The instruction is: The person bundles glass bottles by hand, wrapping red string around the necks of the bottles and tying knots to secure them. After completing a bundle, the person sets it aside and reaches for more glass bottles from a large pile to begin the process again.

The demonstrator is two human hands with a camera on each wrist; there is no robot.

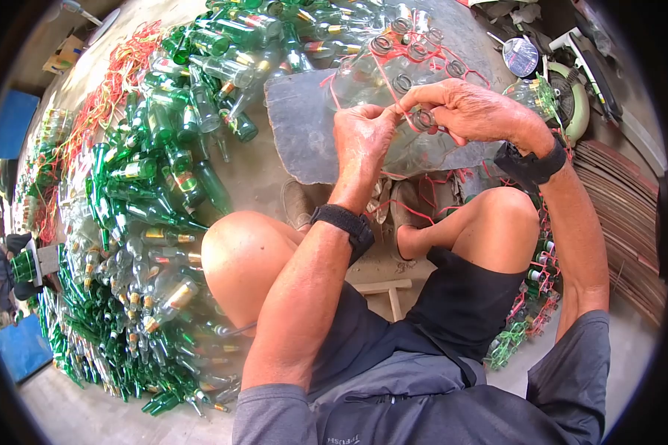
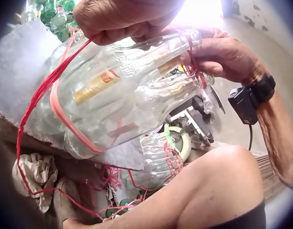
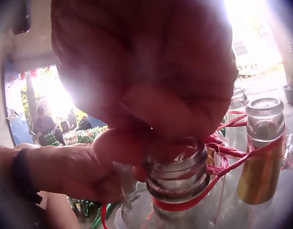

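A bundle of clear glass bottles (image 2: 106,90) is wrapped in red plastic string (image 2: 56,98), which loops round their bodies and necks. My left hand (image 1: 364,141) pinches the string beside one bottle neck (image 3: 177,176); a strand runs down from this hand (image 2: 130,19) in the left wrist view. My right hand (image 1: 475,111) curls over the same neck, its fingers on the string there, close against the left fingertips. In the right wrist view the right hand (image 3: 146,71) hides much of that grip. Beneath the bundle lies a grey slab (image 1: 297,126).
Green and clear bottles (image 1: 156,170) lie heaped on the left and at the back. Red string (image 1: 119,81) lies tangled behind them. A tied bottle bundle (image 1: 531,93), a fan (image 1: 571,104) and stacked brown sheets (image 1: 616,215) are on the right. My knees (image 1: 237,245) flank the slab.
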